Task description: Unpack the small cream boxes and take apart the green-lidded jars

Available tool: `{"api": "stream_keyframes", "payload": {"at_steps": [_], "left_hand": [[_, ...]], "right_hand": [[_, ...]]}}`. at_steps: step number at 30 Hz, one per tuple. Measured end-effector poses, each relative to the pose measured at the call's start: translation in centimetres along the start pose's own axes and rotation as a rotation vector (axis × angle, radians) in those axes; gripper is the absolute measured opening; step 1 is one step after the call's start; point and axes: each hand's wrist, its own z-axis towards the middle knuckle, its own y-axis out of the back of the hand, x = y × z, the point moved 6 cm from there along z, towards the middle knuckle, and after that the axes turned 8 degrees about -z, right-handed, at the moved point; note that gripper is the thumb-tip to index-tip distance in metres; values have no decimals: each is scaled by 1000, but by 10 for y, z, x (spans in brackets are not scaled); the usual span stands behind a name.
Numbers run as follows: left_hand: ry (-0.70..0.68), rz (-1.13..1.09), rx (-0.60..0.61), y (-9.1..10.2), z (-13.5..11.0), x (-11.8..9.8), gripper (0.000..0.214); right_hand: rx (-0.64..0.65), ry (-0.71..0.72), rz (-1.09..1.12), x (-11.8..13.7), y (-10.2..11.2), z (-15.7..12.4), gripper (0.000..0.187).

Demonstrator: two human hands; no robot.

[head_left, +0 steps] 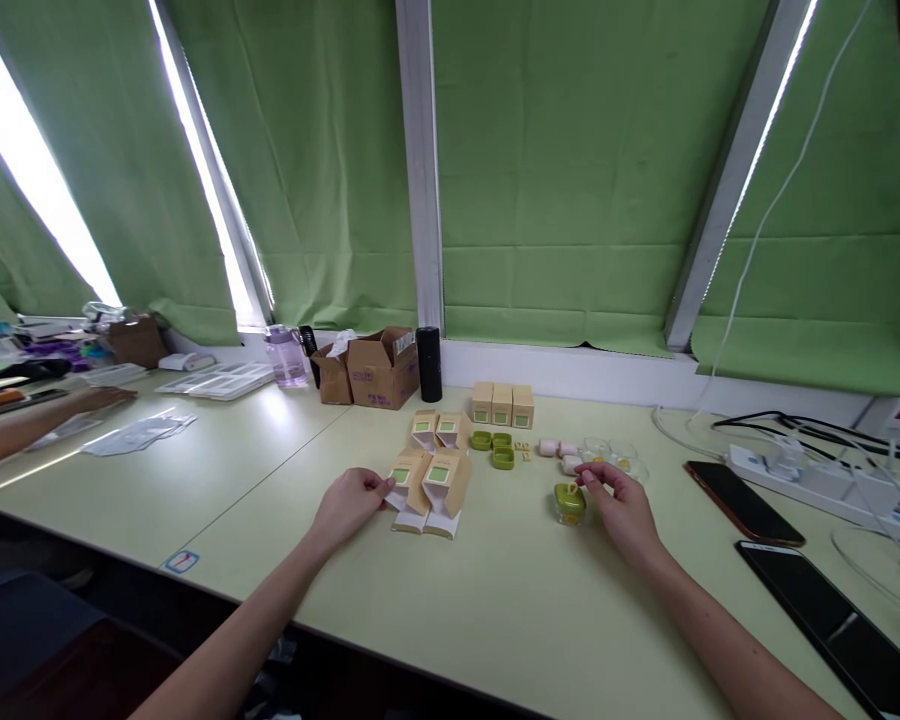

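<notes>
My left hand [352,507] is at the left edge of an open beige carton [407,478] with a green window; thumb and forefinger close on its side. Another open carton [444,482] stands right beside it, with a pair of similar open cartons [436,429] behind. My right hand [621,510] has its fingertips together at the top of a small clear jar [570,504] with a green lid and a yellow loop. Behind the jar are green lids [502,457], tiny yellow pieces [523,450], pinkish-white rolls [548,447] and clear cups [598,448].
Closed beige cartons [502,404] stand at the back, near a black cylinder [430,364] and brown cardboard boxes [382,368]. Phones [746,502] and a power strip [810,478] with cables lie right. Another person's arm [37,428] reaches in at far left, near plastic bags [141,432].
</notes>
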Motion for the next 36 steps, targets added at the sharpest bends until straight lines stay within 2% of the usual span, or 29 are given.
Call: {"api": "stream_keyframes", "payload": {"at_steps": [8,15,17,19,21,23,25,29,32,36], "left_hand": [[-47,77,-16,0,6,-2,43],[-52,170,-20,13,2,-15,45],[-110,170,-135,23,-3,-27,39],[-234,137,-274,28,-10,-45,34],[-395,69,-347,25,-19,-67,28],[-546,-4,-366,14,-29,-90,23],[-664,-80,-325,-4,-38,-113,19],[-852,-150,-238,-45,-56,-155,14],[-883,-172,-158,-72,-59,-177,15],[-825,-275,-85,-95,-47,-192,25]], "right_hand": [[4,4,3,0,-1,0,42],[24,10,22,4,0,2,37],[53,14,55,7,1,4,35],[106,17,107,8,1,6,34],[165,13,143,6,1,8,35],[229,-5,139,2,-2,7,40],[284,-33,111,-5,-7,4,47],[303,-49,22,-14,-15,-3,50],[292,-64,14,-15,-19,-2,44],[307,-107,306,-7,-17,1,44]]}}
